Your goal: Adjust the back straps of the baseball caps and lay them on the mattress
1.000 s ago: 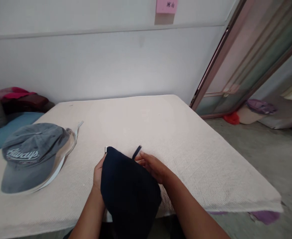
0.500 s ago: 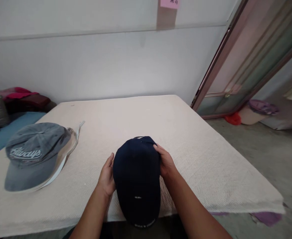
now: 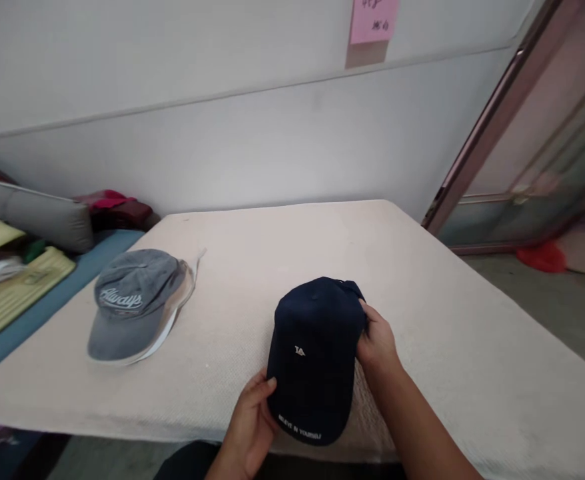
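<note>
A navy baseball cap (image 3: 317, 353) is held between my two hands over the front part of the cloth-covered table (image 3: 282, 247). Its brim points toward me and carries white lettering, with a small light emblem on the crown front. My left hand (image 3: 255, 417) grips the brim's left edge, thumb on top and fingers underneath. On the cap's right rear side, my right hand (image 3: 377, 337) is closed, its fingers partly hidden by the cap. To the left lies a grey cap (image 3: 135, 300) with white script, resting on other light-coloured headwear (image 3: 165, 337).
A white wall (image 3: 252, 147) with a pink note (image 3: 374, 21) rises behind the table. At left are a grey cushion (image 3: 47, 213) and yellow packets (image 3: 27, 287) on a blue surface. A framed sliding door (image 3: 502, 113) and a red bag (image 3: 541, 257) are at right.
My left hand has shifted from the crown's side down to the brim. The navy cap is tilted so its emblem and brim lettering show more clearly. The view has turned left.
</note>
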Motion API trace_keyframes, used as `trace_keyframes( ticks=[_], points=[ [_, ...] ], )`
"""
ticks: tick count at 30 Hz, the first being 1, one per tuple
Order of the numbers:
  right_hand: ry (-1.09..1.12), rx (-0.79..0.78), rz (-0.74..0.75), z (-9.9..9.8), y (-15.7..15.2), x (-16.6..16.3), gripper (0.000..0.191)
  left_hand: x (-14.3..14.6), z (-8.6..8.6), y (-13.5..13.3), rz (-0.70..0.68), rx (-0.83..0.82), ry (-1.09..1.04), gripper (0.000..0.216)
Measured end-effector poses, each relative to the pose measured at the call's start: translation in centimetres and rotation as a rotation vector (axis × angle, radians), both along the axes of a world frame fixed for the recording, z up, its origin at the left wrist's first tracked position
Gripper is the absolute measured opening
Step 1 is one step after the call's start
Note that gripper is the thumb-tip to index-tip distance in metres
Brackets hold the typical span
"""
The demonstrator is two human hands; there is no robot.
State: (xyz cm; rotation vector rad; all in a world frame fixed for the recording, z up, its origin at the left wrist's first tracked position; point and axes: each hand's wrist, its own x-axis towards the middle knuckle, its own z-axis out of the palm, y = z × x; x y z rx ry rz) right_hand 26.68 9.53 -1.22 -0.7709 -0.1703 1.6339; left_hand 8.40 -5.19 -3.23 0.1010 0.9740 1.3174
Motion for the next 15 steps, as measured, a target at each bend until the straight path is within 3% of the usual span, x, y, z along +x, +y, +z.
trace_keyframes(
  ticks=[3,6,12,15],
  points=[
    [-0.012,-0.002,0.012,0.0,-0.1,-0.6,0.006,-1.7,1.1,0.3,0.085,0.04,0.078,0.027],
    [-0.067,-0.059,0.039,0.0,-0.4,-1.1,0.009,-5.5,3.9,1.7,0.148,0.129,0.208,0.029],
    [-0.046,-0.1,0.147,-0.2,-1.4,-1.8,0.015,-17.5,12.0,6.4,0.414,0.299,0.481,0.026],
    [0.002,-0.086,0.193,-0.2,-1.6,-2.1,0.013,-23.6,14.5,8.1,0.533,0.319,0.562,0.022]
  ],
)
